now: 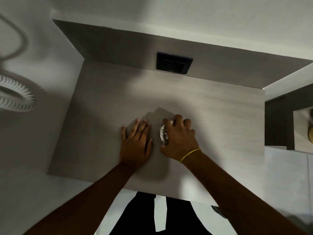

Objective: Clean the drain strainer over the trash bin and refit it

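Note:
The round metal drain strainer sits on the flat bottom of the grey sink basin. My right hand, with a yellow band on its wrist, is curled over the strainer, thumb and fingers around its rim. Most of the strainer is hidden under that hand. My left hand lies flat on the basin floor just to the left of the strainer, fingers spread, holding nothing. No trash bin is in view.
A dark rectangular overflow slot is set in the far basin wall. A white ribbed hose coils on the left counter. A dark opening with a yellowish object lies at the right edge.

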Motion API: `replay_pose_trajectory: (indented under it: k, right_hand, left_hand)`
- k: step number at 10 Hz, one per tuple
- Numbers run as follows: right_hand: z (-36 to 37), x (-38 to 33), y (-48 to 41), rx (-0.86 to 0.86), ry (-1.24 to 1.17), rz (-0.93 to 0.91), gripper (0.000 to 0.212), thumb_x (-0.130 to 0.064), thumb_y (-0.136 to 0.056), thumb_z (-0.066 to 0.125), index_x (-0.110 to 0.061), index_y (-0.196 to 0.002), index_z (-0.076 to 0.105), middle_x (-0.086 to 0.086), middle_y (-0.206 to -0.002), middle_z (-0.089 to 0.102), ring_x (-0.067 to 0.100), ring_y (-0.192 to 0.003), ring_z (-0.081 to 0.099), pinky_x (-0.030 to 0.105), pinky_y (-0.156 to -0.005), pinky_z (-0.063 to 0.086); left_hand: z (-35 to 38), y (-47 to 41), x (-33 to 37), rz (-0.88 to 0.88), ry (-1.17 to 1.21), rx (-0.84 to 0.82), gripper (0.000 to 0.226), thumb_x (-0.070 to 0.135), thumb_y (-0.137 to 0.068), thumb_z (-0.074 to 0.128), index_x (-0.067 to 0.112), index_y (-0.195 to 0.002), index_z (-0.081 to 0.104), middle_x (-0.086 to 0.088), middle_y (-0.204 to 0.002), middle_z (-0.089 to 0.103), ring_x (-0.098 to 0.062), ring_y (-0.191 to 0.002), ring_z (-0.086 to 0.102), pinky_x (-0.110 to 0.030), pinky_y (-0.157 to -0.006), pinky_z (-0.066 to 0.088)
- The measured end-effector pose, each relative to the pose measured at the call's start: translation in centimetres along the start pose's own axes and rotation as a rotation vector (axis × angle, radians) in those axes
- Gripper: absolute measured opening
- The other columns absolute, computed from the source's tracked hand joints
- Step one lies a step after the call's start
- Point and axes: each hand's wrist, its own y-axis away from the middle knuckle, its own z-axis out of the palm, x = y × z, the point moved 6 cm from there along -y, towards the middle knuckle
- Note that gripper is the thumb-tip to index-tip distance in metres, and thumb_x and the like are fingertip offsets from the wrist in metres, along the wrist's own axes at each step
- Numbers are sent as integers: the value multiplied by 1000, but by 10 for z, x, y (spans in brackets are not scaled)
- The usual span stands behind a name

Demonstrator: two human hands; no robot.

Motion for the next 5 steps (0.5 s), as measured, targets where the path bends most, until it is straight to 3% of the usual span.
replay_pose_trajectory:
  k: [2, 3, 4, 5]
  right_hand:
    - [-7, 0, 1, 15, 19, -12, 100, -51, -58, 78, -30, -149, 41, 11, -147, 36, 41, -126, 42, 53, -92, 56]
    - [-47, -3, 4, 106, 9, 14, 99, -51, -59, 78, -31, -148, 41, 10, -147, 36, 41, -127, 43, 52, -93, 55]
    - [-52, -3, -1, 75, 36, 6, 103, -58, -62, 75, -33, -153, 35, 8, -153, 34, 42, -134, 41, 55, -96, 52]
    - [-50, 0, 12, 147, 42, 25, 102, -73, -67, 59, -35, -157, 32, 8, -162, 35, 43, -142, 39, 61, -98, 51]
  left_hand:
    - [-7, -11, 3, 47, -24, 6, 58, 45, -110, 43, 17, -161, 47, -4, -175, 39, -26, -166, 29, -68, -128, 20]
    - [-42, -35, 6, 74, -11, 52, 58, 46, -112, 40, 18, -162, 46, -4, -176, 39, -26, -166, 29, -68, -127, 22]
    - [-39, -42, 4, 72, -19, 27, 59, 45, -111, 42, 17, -162, 46, -4, -176, 39, -26, -166, 29, -70, -126, 23]
    - [-32, -20, 5, 20, 20, 7, 60, 47, -110, 44, 17, -162, 47, -3, -175, 40, -25, -166, 29, -72, -126, 24]
